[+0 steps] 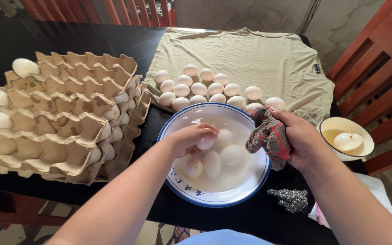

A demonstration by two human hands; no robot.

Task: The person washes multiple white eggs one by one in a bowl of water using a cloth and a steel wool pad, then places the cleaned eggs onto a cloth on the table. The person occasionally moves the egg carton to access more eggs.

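A white enamel bowl with a blue rim [214, 200] holds water and several white eggs. My left hand [191, 138] reaches into the bowl and is closed around one egg [205, 143] at the water's surface. My right hand [300, 138] hovers over the bowl's right rim, gripping a bunched grey and red rag [268, 136]. More eggs [212, 165] lie under the water beneath my left hand.
Several washed eggs [205, 88] lie on a beige cloth [268, 59] behind the bowl. Stacked cardboard egg trays [64, 113] with eggs fill the left. A small cream bowl [359, 131] with one egg sits right. A steel scourer [290, 198] lies in front. Wooden chairs stand around the dark table.
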